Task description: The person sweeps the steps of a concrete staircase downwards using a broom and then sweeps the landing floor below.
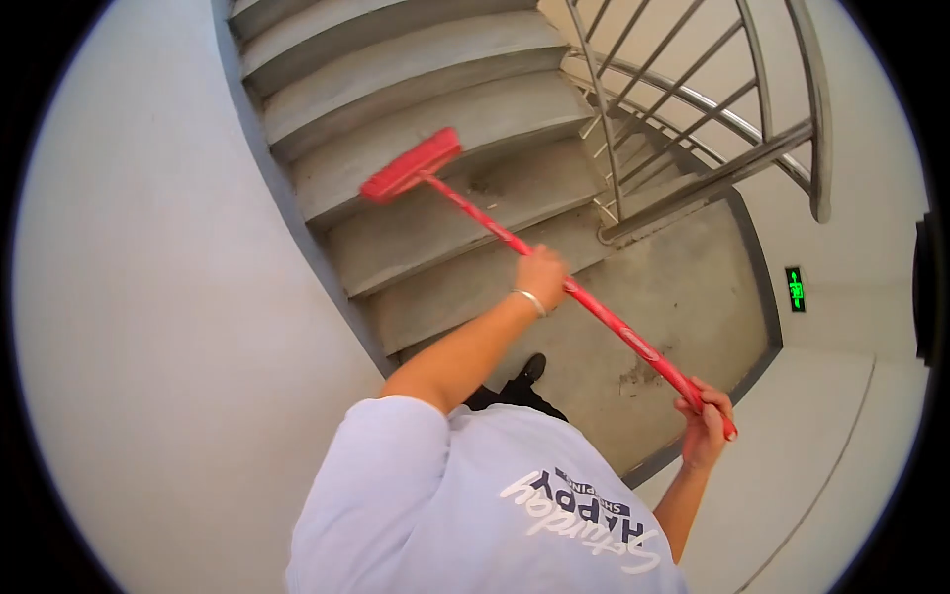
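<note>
1. We are gripping the broom (500,233) with both hands; our left hand (542,277) is wrapping around mid-handle, our right hand (705,421) is curling closed near its end.
2. The broom is slanting across to the stairs (426,51); its red head (414,166) is hanging over a step, though we cannot tell whether it is touching.
3. We are risking a stumble by overreaching, with our shoe (534,367) resting near the steps; we are also risking a knock against the railing (712,180) by swinging wide.
</note>
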### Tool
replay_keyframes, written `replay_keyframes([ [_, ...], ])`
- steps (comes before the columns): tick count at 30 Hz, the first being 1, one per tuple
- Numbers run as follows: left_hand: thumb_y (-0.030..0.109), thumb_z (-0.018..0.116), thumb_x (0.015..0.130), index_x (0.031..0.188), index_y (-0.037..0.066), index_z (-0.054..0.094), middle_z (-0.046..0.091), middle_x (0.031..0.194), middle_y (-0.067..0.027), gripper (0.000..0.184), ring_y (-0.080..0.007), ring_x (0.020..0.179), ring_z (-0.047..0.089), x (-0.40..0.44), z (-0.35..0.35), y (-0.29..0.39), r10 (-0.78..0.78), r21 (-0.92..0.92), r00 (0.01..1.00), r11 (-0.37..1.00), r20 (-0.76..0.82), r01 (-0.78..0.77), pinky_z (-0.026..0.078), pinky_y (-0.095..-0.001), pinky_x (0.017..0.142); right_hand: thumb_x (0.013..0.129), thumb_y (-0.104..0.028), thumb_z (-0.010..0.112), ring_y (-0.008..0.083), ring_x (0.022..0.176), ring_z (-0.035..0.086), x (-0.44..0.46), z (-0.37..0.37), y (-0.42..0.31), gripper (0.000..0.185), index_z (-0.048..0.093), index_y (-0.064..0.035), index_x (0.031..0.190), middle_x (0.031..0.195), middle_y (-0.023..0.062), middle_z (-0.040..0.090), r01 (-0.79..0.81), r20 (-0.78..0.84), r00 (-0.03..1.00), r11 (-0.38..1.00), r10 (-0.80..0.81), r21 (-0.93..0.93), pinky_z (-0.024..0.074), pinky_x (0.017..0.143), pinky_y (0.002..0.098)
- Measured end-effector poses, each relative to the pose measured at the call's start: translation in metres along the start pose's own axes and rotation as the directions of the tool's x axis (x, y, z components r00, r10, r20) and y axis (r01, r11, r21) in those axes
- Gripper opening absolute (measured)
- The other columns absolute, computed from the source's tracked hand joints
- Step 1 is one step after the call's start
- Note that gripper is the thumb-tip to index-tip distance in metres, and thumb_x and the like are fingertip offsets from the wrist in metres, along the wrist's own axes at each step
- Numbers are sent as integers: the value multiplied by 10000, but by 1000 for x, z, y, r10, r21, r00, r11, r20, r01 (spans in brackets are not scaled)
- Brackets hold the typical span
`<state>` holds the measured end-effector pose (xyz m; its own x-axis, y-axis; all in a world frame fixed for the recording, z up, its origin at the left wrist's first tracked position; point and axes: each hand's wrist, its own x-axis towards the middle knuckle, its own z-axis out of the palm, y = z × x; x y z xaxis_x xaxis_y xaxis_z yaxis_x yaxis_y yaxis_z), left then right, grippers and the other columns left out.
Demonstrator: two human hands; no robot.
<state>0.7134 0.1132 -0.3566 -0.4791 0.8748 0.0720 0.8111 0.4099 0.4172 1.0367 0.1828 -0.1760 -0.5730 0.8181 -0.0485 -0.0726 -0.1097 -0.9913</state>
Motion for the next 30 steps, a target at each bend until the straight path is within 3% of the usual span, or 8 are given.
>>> replay_keyframes([
  [9,245,707,669,754,124,672,632,830,-37,152,-239,914,562,31,13,138,310,-107,935,949,170,-295,497,-385,675,875,-168,512,265,818,642,-90,-67,-43,204,579,-22,1000,1147,245,549,242,-239,929,951,-284,-191,555,679,321],
  [13,239,709,655,744,130,662,623,825,-37,149,-242,897,560,14,-8,131,338,-184,938,929,71,-321,496,-384,665,875,-191,510,245,738,633,-98,-68,-46,194,572,-41,981,1137,237,554,277,-220,928,953,-299,-126,523,663,312],
  [15,238,712,642,733,136,648,613,812,-38,151,-242,882,563,10,-33,101,285,-86,953,957,104,-277,496,-383,664,879,-197,512,253,765,632,-89,-54,-26,190,566,-42,973,1136,233,554,254,-259,930,965,-261,-61,523,665,310],
  [19,232,714,644,739,132,629,600,813,-45,162,-261,882,573,4,-62,-19,203,56,979,977,25,-204,505,-418,692,924,-208,497,266,997,613,-50,36,20,223,564,-26,1035,1228,238,518,158,-54,986,987,-157,10,546,796,338],
  [23,205,711,685,702,103,573,570,784,-85,172,-314,869,551,-25,-76,-181,149,64,987,986,55,-152,483,-415,718,906,-144,539,257,1074,587,-21,149,47,275,546,-36,1159,1313,199,483,-180,279,945,984,174,-4,516,871,357],
  [26,210,716,707,680,93,548,555,774,-95,207,-324,853,529,-58,-77,-227,99,0,995,995,29,-99,457,-414,732,865,-25,576,232,1102,568,-7,171,66,323,549,-32,1186,1296,159,509,-174,484,857,984,175,-47,442,960,329],
  [28,211,722,714,670,89,536,548,773,-98,227,-328,844,517,-72,-78,-227,33,-35,999,999,12,-33,445,-414,737,830,-19,614,237,1103,565,-1,176,59,326,569,-29,1153,1296,167,508,223,649,760,952,-33,-212,449,941,330],
  [30,200,737,705,662,88,523,543,766,-100,245,-327,827,510,-74,-65,-206,14,-63,990,998,-143,-24,438,-414,724,796,-17,639,251,1087,573,-2,159,49,330,589,-25,1122,1286,175,517,157,629,777,960,26,-233,454,922,342],
])
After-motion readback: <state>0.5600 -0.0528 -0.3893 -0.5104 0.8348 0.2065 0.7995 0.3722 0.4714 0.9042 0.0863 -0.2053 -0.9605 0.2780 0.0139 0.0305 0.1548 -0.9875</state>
